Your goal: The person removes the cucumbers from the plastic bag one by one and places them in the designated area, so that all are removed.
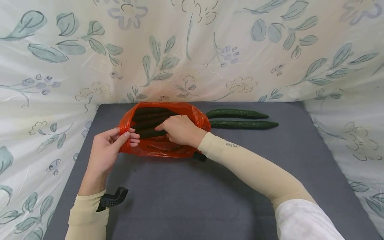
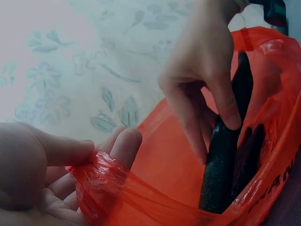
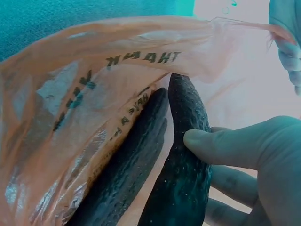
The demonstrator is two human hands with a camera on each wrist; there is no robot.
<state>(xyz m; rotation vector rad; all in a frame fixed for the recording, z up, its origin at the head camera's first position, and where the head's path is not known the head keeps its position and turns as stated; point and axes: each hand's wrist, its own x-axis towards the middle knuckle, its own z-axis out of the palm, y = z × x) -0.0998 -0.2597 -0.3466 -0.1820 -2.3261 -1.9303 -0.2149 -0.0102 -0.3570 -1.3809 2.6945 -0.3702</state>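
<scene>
Right hand (image 1: 180, 130) is inside the orange bag (image 1: 162, 150) on the counter (image 1: 192, 193), fingers (image 3: 225, 146) curled round a cucumber (image 3: 183, 188), thumb on top. Left hand (image 1: 105, 150) pinches the bag's rim. Two more cucumbers (image 1: 240, 119) lie just beside the bag.

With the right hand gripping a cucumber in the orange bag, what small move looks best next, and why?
Probably let the right hand release the cucumber beside the others in the orange bag. Its fingers hold it inside the mouth that the left hand pinches open, and two more cucumbers lie on the grey mat.
</scene>
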